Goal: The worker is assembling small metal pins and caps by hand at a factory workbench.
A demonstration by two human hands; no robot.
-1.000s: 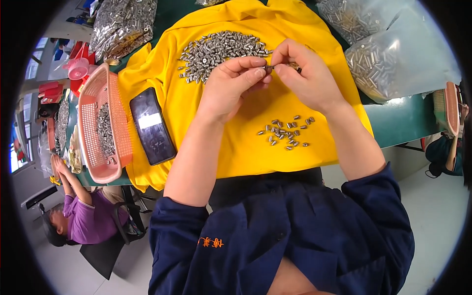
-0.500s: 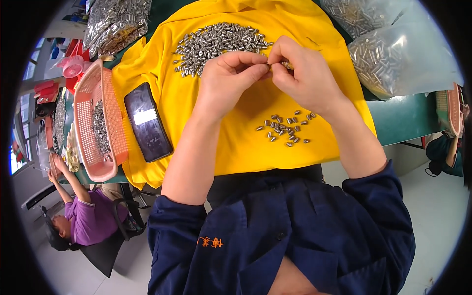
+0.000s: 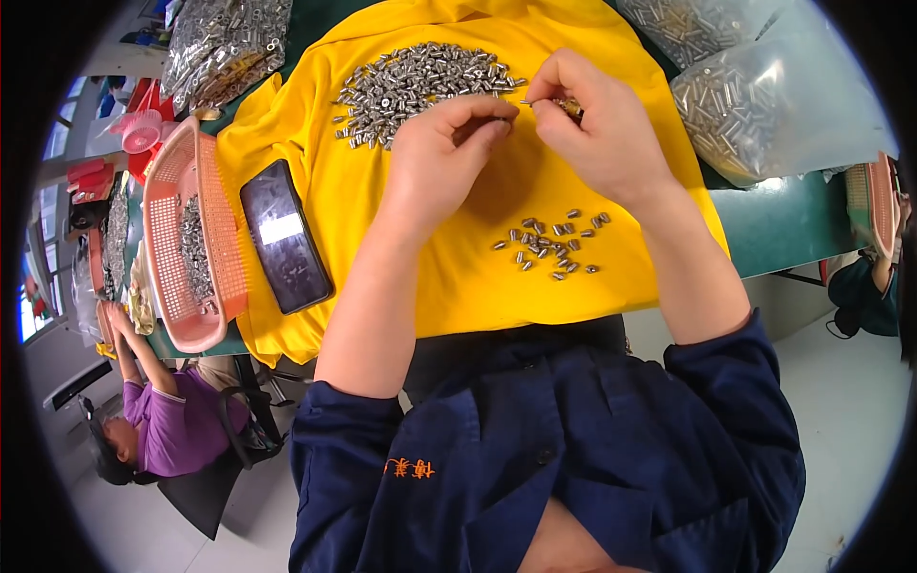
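My left hand (image 3: 439,158) is closed, thumb and index finger bent toward each other in front of the large pile of small silver metal parts (image 3: 406,81). Whatever its fingertips hold, if anything, is too small to make out. Close by on the right, my right hand (image 3: 602,124) is closed around a small brass-coloured tool (image 3: 572,108), mostly hidden by the fingers. A thin metal tip shows at its fingertips. Nearer to me, a smaller scatter of the same metal parts (image 3: 544,250) lies on the yellow cloth (image 3: 458,286).
A dark phone (image 3: 285,239) and a pink basket (image 3: 224,229) with metal parts stand at left. Clear bags of metal parts lie at the far left (image 3: 224,57) and at right (image 3: 731,119). A person in purple (image 3: 191,420) sits at lower left.
My hands have drawn apart: the fingertips met before and now a gap shows between them. My right hand has risen slightly away from me, and a thin metal tip is exposed.
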